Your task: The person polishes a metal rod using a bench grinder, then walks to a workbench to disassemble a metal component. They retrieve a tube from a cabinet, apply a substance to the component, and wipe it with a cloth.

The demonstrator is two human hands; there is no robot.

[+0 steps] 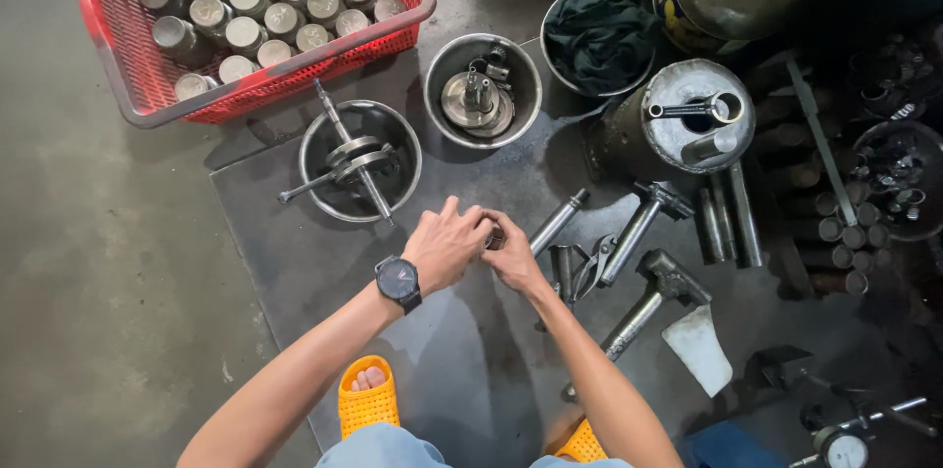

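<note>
We see a red basket point(128, 85) of metal cylinders far left, then a steel bowl point(312, 149) holding a crankshaft point(351, 163). Nearer, our left hand point(444, 247) and right hand point(513, 254) close together around a small metal part point(494, 240); greasy fingers could let it slip onto the dark mat point(285, 252).

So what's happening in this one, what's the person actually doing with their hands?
A person crouches over a dark floor mat, both hands together around a small metal part that is mostly hidden. The left hand, with a black wristwatch, covers it from above; the right hand grips it from the side. Ahead sit a steel bowl holding a crankshaft, another bowl with engine parts, and a red basket of metal cylinders. Hammers and steel rods lie to the right.
</note>
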